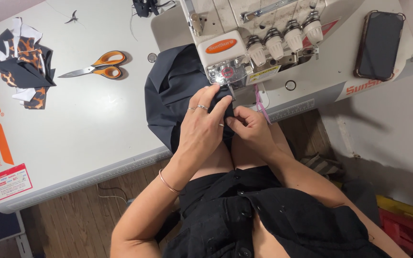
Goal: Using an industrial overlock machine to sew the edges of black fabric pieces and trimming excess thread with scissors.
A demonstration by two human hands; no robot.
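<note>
Both hands at the front of a white overlock sewing machine (264, 43), pinching a piece of dark fabric (173, 91) just below the needle area. Left hand (201, 126) laid flat over the cloth, rings on two fingers, thin bracelet on the wrist, fingertips pressing the fabric edge. Right hand (252, 126) closed on that same edge, thumb and forefinger nipped together, touching the left fingertips. Fabric draped over the bench (96, 129) edge, bunched to the left of the machine and hanging toward the lap. Orange-handled scissors (96, 67) lying on the bench well to the left, blades shut. Further left, a small heap of black, white and leopard-print scraps (25, 62). A dark phone (378, 45) face up at the machine's right.
</note>
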